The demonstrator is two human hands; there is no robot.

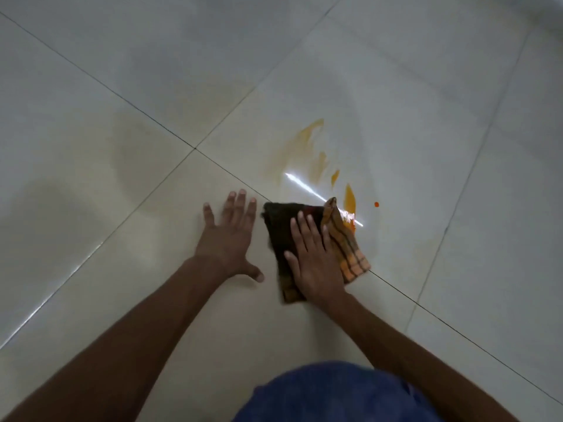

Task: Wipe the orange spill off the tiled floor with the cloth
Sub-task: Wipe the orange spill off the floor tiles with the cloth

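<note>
Orange spill point(307, 147): streaks and smears on a pale tile, far and right of the hands; the brightest streak point(349, 197) lies just beyond the cloth's far right corner, and one small drop point(376, 204) sits apart to the right.
Cloth point(341, 242): folded, dark brown with an orange checked part on its right side; flat on the tiled floor point(152, 71), across a grout line, its far edge touching the spill.
Right hand point(313, 260): palm down on the cloth, fingers straight and together, pressing it flat.
Left hand point(231, 236): just left of the cloth, fingers spread and flat on the bare tile, holding nothing.
Blue garment point(329, 394): at the near edge, between the forearms.
Floor reflection point(304, 185): a bright line of light across the wet patch.
</note>
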